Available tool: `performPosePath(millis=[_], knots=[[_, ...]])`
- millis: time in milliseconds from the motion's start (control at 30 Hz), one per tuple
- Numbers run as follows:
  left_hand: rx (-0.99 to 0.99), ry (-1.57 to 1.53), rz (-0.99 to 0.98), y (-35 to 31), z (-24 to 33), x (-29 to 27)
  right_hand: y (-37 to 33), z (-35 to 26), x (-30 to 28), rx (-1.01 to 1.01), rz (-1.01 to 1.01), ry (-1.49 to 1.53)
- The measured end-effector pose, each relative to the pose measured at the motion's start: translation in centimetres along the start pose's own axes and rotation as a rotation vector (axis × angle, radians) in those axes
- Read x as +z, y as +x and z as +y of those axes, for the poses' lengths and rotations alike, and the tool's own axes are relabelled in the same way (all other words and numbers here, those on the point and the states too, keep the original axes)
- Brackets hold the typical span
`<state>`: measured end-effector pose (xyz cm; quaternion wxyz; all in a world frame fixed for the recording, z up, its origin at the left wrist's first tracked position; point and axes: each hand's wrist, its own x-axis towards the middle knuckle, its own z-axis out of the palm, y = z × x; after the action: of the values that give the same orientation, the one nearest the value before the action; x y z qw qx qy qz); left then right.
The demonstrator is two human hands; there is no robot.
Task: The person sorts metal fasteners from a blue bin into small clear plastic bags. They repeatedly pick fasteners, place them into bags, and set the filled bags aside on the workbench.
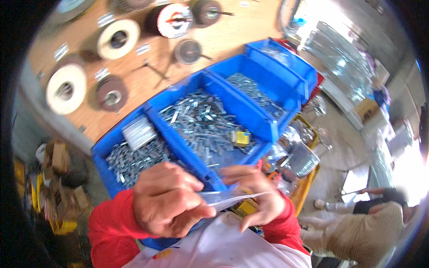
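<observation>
Low in front of my body, a small clear plastic bag [219, 199] stretches between my two hands. My left hand [172, 201] is closed, its fingers and thumb pinching the bag's left end. At the bag's other end is my right hand [257, 194], blurred, with thumb and fingers apart and the plastic running across its palm. Just beyond them stand blue bins: the left bin [102, 157] holds small metal pieces and a stack of clear bags [139, 133]. More metal pieces [196, 120] fill the middle bin, where a small yellow box [241, 138] lies.
Grinding and flap wheels [118, 39] hang on a wooden board [170, 85] behind the bins. A farther blue bin holds small parts [254, 91]. To the right, a yellow crate [308, 185] contains bagged items. Another person [366, 232] is at the lower right; cardboard boxes [60, 158] lie left.
</observation>
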<state>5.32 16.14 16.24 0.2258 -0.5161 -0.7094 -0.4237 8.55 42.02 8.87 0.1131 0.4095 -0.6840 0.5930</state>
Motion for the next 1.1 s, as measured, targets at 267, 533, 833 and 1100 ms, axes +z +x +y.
performPosePath(millis=[267, 533, 833, 1100], knots=[[-0.311, -0.034, -0.018, 0.5, -2.1, 1.1, -4.2, 1.5, -0.6, 0.52, 0.204, 0.066], [-0.581, -0.043, -0.036, -1.8, -4.6, 0.9, 14.8, 10.9, -26.0, 0.27, 0.888, 0.297], [-0.928, 0.298, -0.065, -11.4, -10.6, -2.6, 5.5, 13.5, -18.0, 0.524, 0.541, -0.154], [-0.852, 0.852, -0.504, -14.2, -21.9, -3.4, 2.5, 5.5, 3.4, 0.121, 0.057, -0.447]])
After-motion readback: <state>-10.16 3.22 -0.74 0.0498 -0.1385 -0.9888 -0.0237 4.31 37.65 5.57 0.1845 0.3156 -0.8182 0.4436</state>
